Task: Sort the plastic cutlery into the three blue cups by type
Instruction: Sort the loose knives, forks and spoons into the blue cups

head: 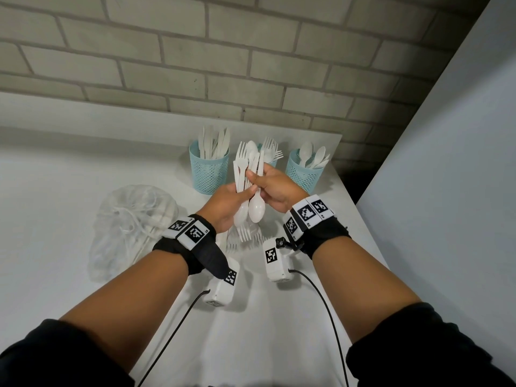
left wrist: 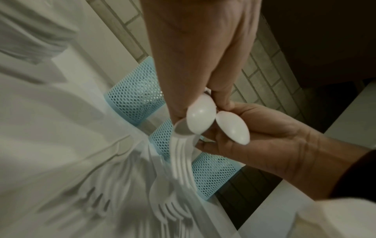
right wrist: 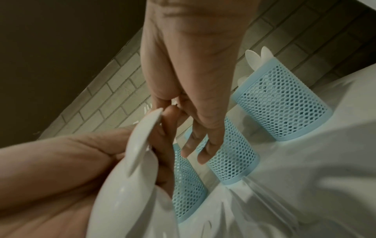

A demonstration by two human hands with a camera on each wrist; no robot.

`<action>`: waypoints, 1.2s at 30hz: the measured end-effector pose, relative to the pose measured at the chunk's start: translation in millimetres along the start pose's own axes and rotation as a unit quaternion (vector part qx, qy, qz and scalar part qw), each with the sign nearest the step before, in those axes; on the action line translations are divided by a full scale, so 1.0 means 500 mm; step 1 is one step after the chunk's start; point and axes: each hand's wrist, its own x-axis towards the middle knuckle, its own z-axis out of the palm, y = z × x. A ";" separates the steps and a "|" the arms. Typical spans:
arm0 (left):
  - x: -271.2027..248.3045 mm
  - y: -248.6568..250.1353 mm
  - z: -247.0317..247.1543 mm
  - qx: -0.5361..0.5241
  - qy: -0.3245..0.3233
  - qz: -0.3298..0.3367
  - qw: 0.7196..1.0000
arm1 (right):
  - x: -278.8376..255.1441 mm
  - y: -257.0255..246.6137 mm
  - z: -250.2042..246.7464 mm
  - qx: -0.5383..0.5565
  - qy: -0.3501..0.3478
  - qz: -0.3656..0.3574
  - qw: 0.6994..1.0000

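Fingers of the left hand (head: 227, 203) curl round a mixed bundle of white plastic cutlery (head: 247, 174) just before the three blue cups (head: 209, 170); right hand (head: 275, 188) pinches one handle; pieces look light, slick, springy; best gripped mid-handle.

three cups (head: 208, 171) behind hands, bag (head: 131, 227) left

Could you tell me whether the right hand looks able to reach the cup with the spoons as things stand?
Probably yes. The spoon cup stands just beyond the right hand, on the same side, with bare table between. That hand's grip is busy on the mixed cutlery bunch, though.
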 end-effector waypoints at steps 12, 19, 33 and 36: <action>0.004 0.006 -0.025 -0.017 0.031 -0.026 0.999 | 0.006 0.023 -0.035 -0.287 0.154 -0.281 0.903; -0.008 0.016 -0.028 -0.031 0.024 -0.049 0.998 | 0.020 0.041 -0.045 -0.498 0.182 -0.490 0.692; -0.013 0.030 -0.017 -0.053 0.028 -0.094 0.994 | 0.013 0.046 -0.055 -0.533 0.112 -0.555 0.629; -0.012 0.034 -0.019 -0.071 0.039 -0.096 0.992 | 0.010 0.052 -0.065 -0.510 0.137 -0.543 0.653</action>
